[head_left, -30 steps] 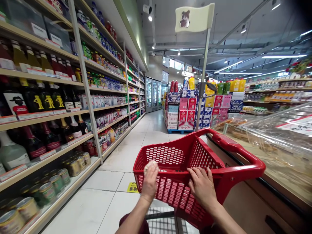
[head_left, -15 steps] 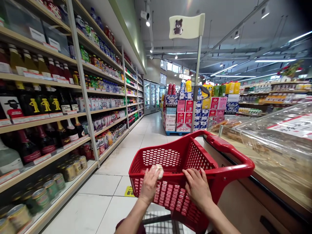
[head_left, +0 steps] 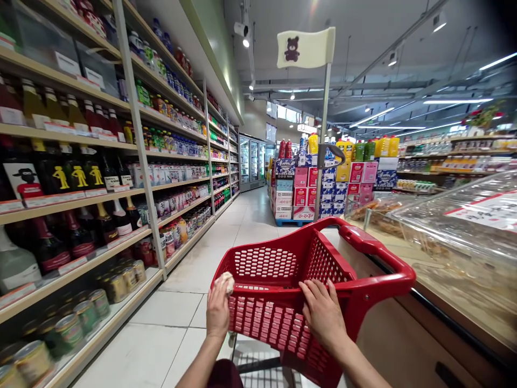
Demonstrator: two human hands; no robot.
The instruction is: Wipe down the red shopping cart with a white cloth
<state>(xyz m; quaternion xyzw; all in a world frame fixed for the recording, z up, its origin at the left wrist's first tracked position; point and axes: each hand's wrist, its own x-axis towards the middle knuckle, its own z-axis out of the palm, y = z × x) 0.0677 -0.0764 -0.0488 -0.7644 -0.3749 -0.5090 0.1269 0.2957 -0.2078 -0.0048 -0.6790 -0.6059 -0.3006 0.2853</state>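
Observation:
A red plastic shopping basket (head_left: 283,264) on a wheeled cart stands tilted in front of me in a shop aisle. My right hand (head_left: 321,312) lies on its near rim, fingers curled over the edge. At the basket's near left corner my left hand (head_left: 218,310) is closed round a small pale round thing (head_left: 227,281), possibly a bun. A pole with a cream flag showing a bear (head_left: 306,47) rises behind the basket.
Long shelves (head_left: 81,188) of bottles, jars and tins run along the left. A glass-topped food counter (head_left: 456,237) lines the right. Stacked boxes with drink bottles (head_left: 307,188) stand ahead, fridges beyond. The tiled floor (head_left: 210,258) runs between them.
My left hand with the pale round thing has moved left, from over the basket's near rim to its left corner. The basket has drifted slightly left; my right hand stays on the rim.

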